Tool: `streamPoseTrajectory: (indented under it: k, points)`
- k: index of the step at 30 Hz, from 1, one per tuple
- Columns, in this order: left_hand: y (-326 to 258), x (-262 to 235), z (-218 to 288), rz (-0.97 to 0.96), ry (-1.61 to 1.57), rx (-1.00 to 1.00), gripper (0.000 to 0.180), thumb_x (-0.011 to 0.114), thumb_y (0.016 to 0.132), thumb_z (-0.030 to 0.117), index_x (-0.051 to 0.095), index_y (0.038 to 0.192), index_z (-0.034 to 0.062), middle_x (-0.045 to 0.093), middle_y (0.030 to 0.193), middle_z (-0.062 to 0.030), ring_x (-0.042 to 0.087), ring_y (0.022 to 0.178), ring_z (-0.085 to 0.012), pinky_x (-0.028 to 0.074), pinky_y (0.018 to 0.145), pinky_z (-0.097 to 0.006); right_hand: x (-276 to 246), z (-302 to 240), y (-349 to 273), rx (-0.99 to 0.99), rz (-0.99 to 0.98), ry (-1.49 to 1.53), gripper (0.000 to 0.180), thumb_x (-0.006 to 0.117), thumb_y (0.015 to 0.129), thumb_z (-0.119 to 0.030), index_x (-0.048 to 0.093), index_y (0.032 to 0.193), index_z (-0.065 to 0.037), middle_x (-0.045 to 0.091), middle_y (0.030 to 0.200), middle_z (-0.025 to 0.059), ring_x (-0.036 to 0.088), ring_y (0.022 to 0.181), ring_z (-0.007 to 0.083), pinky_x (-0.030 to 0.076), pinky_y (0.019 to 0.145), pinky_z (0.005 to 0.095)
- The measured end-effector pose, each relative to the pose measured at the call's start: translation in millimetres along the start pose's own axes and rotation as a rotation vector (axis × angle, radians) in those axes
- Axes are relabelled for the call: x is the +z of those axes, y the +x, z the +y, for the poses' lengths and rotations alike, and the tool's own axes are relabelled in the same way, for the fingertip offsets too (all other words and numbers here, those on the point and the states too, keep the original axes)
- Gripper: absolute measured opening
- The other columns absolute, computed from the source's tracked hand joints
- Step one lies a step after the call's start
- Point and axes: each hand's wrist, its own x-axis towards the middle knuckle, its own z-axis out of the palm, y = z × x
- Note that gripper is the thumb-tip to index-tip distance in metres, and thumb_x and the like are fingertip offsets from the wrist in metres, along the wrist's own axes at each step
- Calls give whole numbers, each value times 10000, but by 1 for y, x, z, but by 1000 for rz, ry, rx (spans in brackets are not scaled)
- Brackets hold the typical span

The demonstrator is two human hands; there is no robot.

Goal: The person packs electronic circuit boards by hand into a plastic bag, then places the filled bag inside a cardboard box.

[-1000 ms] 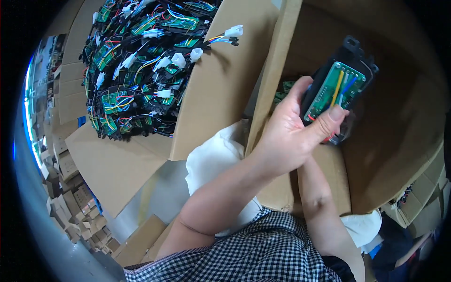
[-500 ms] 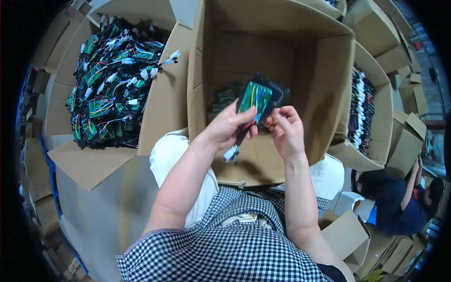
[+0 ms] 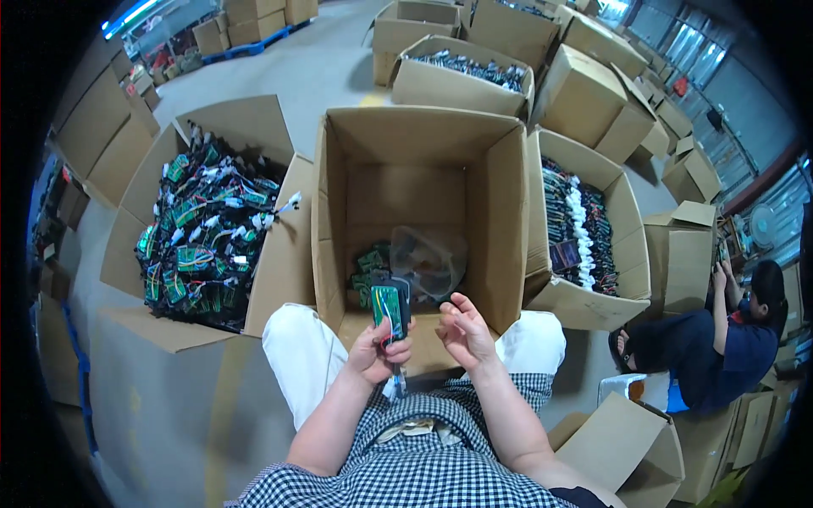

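My left hand [image 3: 378, 350] is closed around a green circuit board [image 3: 387, 306] with a black backing and coloured wires, near the front of a tall cardboard box [image 3: 423, 123]. White connectors [image 3: 394, 387] hang from its wires below my fist. To the right, apart from the board, my right hand [image 3: 467, 332] is raised with loosely curled fingers, and I see nothing between them. Inside the box, several green boards [image 3: 370, 262] lie at the left beside a crumpled clear plastic bag [image 3: 428, 261].
On the left stands a carton [image 3: 118, 254] heaped with wired boards [image 3: 212, 229]. A carton [image 3: 584, 309] at right holds rows of wired parts [image 3: 584, 229]. Further cartons [image 3: 466, 85] stand behind. A person [image 3: 720, 339] sits at far right, beside an open carton [image 3: 627, 440].
The view has lifted and shows more of the room. My right hand has moved away from the board, which stays in my left hand. The clear bag in the box now shows.
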Motion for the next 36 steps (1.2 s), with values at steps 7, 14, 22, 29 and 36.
streamPoseTrajectory:
  k: [7, 14, 22, 29, 36]
  points:
    - [3, 41, 24, -35, 45, 109, 410, 576, 900, 308, 474, 1100, -35, 507, 922, -73, 399, 567, -70, 317, 491, -210, -33, -34, -17, 575, -716, -376, 215, 573, 878, -86, 597, 1091, -74, 633, 804, 127, 550, 552, 131, 474, 609, 261]
    - [-12, 48, 35, 22, 477, 95, 300, 642, 864, 175, 518, 1123, 92, 591, 903, -55, 474, 600, -105, 390, 522, -235, 49, -55, -11, -468, -516, -243, 515, 684, 806, -347, 569, 1232, -81, 607, 1138, 188, 581, 1065, 301, 256, 1075, 456]
    - [-6, 80, 6, -81, 2471, -41, 238, 568, 822, 203, 554, 1035, 99, 526, 1032, -184, 612, 767, -368, 515, 659, -452, 103, -56, 21, -266, -502, -1932, 525, 659, 799, -381, 564, 1138, 8, 592, 1194, 145, 563, 1124, 236, 158, 1098, 506]
    - [-35, 72, 42, 202, 228, 303, 203, 575, 907, 119, 450, 1066, 140, 483, 784, 9, 423, 582, -69, 354, 503, -215, 59, -42, 13, -233, -370, -857, 619, 656, 843, -333, 431, 1329, -22, 496, 1323, 139, 482, 1224, 278, 336, 1045, 426]
    - [-38, 71, 59, 4, 1764, 184, 353, 667, 808, 179, 486, 1080, 45, 561, 918, -125, 559, 856, -182, 461, 739, -332, 120, -84, 16, 34, -669, -1533, 299, 724, 734, -172, 675, 982, -13, 642, 1092, 127, 658, 886, 219, 489, 865, 391]
